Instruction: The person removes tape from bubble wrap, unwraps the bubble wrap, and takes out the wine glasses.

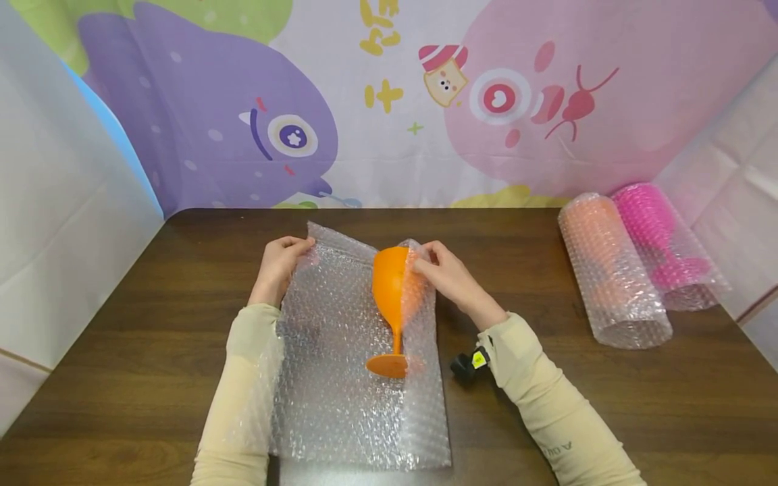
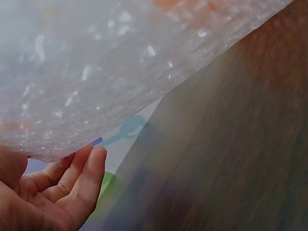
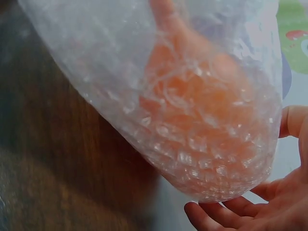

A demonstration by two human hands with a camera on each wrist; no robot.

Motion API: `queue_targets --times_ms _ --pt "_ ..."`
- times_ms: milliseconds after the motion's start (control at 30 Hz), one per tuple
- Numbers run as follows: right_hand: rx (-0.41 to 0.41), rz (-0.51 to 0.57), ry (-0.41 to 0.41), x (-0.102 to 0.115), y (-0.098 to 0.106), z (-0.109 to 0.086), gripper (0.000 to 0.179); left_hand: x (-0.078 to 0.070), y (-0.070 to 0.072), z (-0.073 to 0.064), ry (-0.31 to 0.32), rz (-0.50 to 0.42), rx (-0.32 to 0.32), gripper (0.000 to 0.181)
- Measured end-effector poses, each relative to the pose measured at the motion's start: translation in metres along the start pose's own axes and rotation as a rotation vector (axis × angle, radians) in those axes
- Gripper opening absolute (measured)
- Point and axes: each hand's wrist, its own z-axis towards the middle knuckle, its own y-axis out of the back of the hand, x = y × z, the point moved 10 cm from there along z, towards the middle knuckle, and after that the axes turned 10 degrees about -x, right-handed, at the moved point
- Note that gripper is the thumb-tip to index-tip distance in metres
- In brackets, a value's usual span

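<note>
An orange goblet [image 1: 390, 287] lies on a sheet of bubble wrap [image 1: 340, 378], its bowl away from me and its foot toward me. The sheet's right edge is folded over the goblet's right half. My left hand [image 1: 281, 264] pinches the upper left corner of the sheet; in the left wrist view the left hand [image 2: 62, 192] has its fingers under the wrap's edge. At the bowl's end my right hand [image 1: 452, 277] holds the folded edge between thumb and fingers. In the right wrist view, the orange goblet [image 3: 202, 106] shows blurred through the wrap, with the right hand [image 3: 269, 202] around its end.
Two bubble-wrapped goblets lie at the right: an orange one [image 1: 614, 270] and a pink one [image 1: 665, 236]. A small black object with a yellow label [image 1: 471, 364] is by my right cuff. A cartoon-printed cloth [image 1: 389, 155] hangs behind the brown wooden table [image 1: 510, 418].
</note>
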Motion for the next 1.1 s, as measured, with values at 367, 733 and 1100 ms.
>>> queue_targets --times_ms 367,733,1100 --pt "-0.011 -0.004 -0.013 -0.0023 0.0028 0.0011 0.040 0.0023 0.0016 -0.0002 0.016 0.013 0.007 0.030" --pt "-0.037 -0.030 -0.017 -0.0042 0.0057 0.0043 0.036 0.0017 0.0024 -0.0004 0.015 0.013 0.004 0.029" --pt "-0.039 -0.041 0.006 -0.0031 0.0063 0.0057 0.036 0.0021 0.0023 -0.0010 0.022 0.016 0.020 0.027"
